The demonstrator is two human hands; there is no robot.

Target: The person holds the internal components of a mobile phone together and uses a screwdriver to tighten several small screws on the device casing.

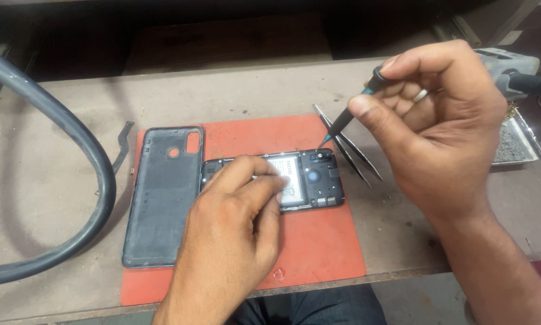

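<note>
An opened phone (315, 180) lies on an orange mat (318, 247), its battery and inner frame exposed. My left hand (234, 232) rests on its left part, fingertips pressing on the battery. My right hand (439, 120) grips a thin dark screwdriver (345, 117), tilted down to the left, with its tip just above the phone's top right corner near the camera. The phone's removed dark back cover (162, 195) lies inside up on the mat's left side.
Metal tweezers (348, 147) lie at the mat's right edge, behind the screwdriver. A thick grey hose (96, 162) curves over the bench at left. A thin flex strip (123, 144) lies beside the cover. A metal tray (514, 144) and a grey tool (514, 69) sit at right.
</note>
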